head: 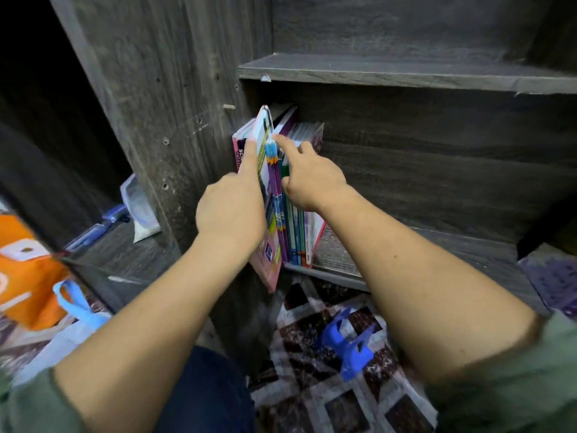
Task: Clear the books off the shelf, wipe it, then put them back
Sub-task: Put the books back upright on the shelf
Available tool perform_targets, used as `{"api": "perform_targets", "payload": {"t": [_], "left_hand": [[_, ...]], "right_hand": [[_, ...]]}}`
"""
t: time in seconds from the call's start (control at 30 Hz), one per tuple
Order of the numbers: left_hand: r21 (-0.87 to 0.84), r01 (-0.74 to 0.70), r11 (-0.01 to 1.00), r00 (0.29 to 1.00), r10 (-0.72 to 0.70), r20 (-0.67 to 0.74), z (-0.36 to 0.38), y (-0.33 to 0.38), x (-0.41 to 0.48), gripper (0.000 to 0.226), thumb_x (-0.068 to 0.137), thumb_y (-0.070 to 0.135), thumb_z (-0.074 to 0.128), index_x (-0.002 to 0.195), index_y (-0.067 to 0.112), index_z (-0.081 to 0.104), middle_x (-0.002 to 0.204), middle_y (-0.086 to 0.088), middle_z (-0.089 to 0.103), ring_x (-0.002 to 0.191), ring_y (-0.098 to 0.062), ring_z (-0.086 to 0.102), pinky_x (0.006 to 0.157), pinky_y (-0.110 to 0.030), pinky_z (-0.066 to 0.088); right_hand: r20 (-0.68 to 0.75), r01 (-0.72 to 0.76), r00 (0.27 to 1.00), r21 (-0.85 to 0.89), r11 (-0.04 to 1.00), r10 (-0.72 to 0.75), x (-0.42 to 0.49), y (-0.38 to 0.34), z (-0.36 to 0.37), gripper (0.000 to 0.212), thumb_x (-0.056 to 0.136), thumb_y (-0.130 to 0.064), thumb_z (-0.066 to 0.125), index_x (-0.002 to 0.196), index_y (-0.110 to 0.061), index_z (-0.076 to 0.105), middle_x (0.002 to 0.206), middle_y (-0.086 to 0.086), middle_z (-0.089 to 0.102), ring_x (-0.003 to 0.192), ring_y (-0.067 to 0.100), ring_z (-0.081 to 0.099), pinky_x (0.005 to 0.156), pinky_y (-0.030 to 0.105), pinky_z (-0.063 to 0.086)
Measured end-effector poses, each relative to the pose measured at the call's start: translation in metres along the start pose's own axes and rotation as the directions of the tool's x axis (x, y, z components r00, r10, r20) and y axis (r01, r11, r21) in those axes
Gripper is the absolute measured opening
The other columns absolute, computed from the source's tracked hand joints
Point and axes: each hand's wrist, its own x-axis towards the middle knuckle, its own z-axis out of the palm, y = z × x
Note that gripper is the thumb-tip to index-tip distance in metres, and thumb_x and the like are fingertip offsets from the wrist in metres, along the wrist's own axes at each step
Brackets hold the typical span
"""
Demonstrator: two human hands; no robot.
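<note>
Dark wooden shelf (pixel 406 245) boards framed our reach. Our left hand (pixel 232 210) clasped a pink book (pixel 265 254) tilted out at the row's left end, forefinger along its cover. Our right hand (pixel 312 179) lay loose, forefinger touching the upright books (pixel 295 232) beside it, above the patterned floor (pixel 327 370).

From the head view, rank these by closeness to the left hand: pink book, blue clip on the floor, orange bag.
1. Pink book: under the left hand, at the left end of the row.
2. Blue clip: on the patterned floor, below and right of the hand.
3. Orange bag: far left edge.
</note>
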Motion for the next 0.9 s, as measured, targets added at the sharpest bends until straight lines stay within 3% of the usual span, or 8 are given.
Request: {"api": "perform_targets", "payload": {"t": [0.13,0.27,0.37,0.47,0.63,0.8,0.9], "left_hand": [[0.025,0.024,0.999,0.997,-0.022,-0.07,-0.013,-0.007,-0.047,0.083,0.092,0.023,0.054,0.154,0.029,-0.002,0.101,-0.012,0.06,0.091,-0.037,0.062,0.065,-0.037,0.032],[0.059,0.037,0.998,0.998,-0.034,-0.061,-0.014,-0.015,-0.08,0.076,0.094,0.022,0.052,0.152,0.032,0.003,0.088,-0.005,0.052,0.083,-0.033,0.064,0.058,-0.035,0.032],[0.086,0.056,0.995,0.998,-0.052,-0.048,-0.022,-0.03,-0.088,0.077,0.093,0.023,0.054,0.151,0.033,0.005,0.083,0.0,0.038,0.081,-0.033,0.062,0.058,-0.035,0.032],[0.17,0.069,0.983,0.994,-0.054,-0.093,-0.028,-0.041,-0.087,0.073,0.093,0.022,0.055,0.151,0.032,0.013,0.082,-0.001,0.037,0.077,-0.032,0.063,0.055,-0.035,0.031],[0.164,0.05,0.985,0.994,-0.032,-0.107,-0.016,-0.054,-0.085,0.069,0.093,0.022,0.058,0.152,0.03,0.023,0.093,-0.007,0.058,0.072,-0.032,0.063,0.053,-0.034,0.031],[0.209,-0.003,0.978,0.996,0.021,-0.084,0.006,-0.062,-0.085,0.073,0.076,0.012,0.077,0.142,0.021,0.047,0.072,-0.008,0.057,0.05,-0.032,0.058,0.043,-0.03,0.031],[0.181,0.014,0.983,0.997,-0.001,-0.072,0.005,-0.063,-0.083,0.069,0.086,0.016,0.067,0.147,0.025,0.038,0.081,-0.008,0.059,0.062,-0.032,0.061,0.048,-0.033,0.035]], "right_hand": [[0.048,0.009,0.999,-0.013,1.0,-0.008,-0.001,-0.018,0.002,0.081,0.092,-0.025,0.048,0.153,-0.036,-0.004,0.142,0.021,0.03,0.109,0.044,0.055,0.082,0.042,0.043],[0.081,-0.056,0.996,0.078,0.995,0.05,0.008,-0.031,0.01,0.076,0.092,-0.026,0.045,0.15,-0.045,0.0,0.144,0.022,0.026,0.115,0.047,0.049,0.092,0.048,0.041],[0.01,-0.133,0.991,0.099,0.986,0.133,0.01,-0.039,0.02,0.065,0.095,-0.04,0.044,0.149,-0.047,0.007,0.159,0.017,0.0,0.137,0.048,0.023,0.106,0.066,0.026],[-0.085,-0.126,0.987,0.08,0.989,0.133,0.011,-0.053,0.025,0.07,0.094,-0.055,0.045,0.149,-0.05,0.002,0.16,0.011,-0.015,0.144,0.044,0.004,0.105,0.074,0.015],[-0.075,-0.243,0.966,0.067,0.968,0.247,0.022,-0.059,0.028,0.084,0.089,-0.062,0.049,0.148,-0.049,-0.011,0.161,0.012,0.001,0.142,0.036,0.015,0.105,0.071,0.018],[-0.177,-0.275,0.944,0.037,0.961,0.277,0.024,-0.054,0.036,0.079,0.087,-0.068,0.047,0.151,-0.043,0.006,0.158,0.01,0.014,0.138,0.033,0.022,0.105,0.068,0.022],[-0.22,-0.308,0.925,0.037,0.951,0.308,0.026,-0.057,0.039,0.084,0.081,-0.062,0.06,0.148,-0.038,0.016,0.155,0.009,0.022,0.135,0.032,0.027,0.104,0.067,0.025]]}}
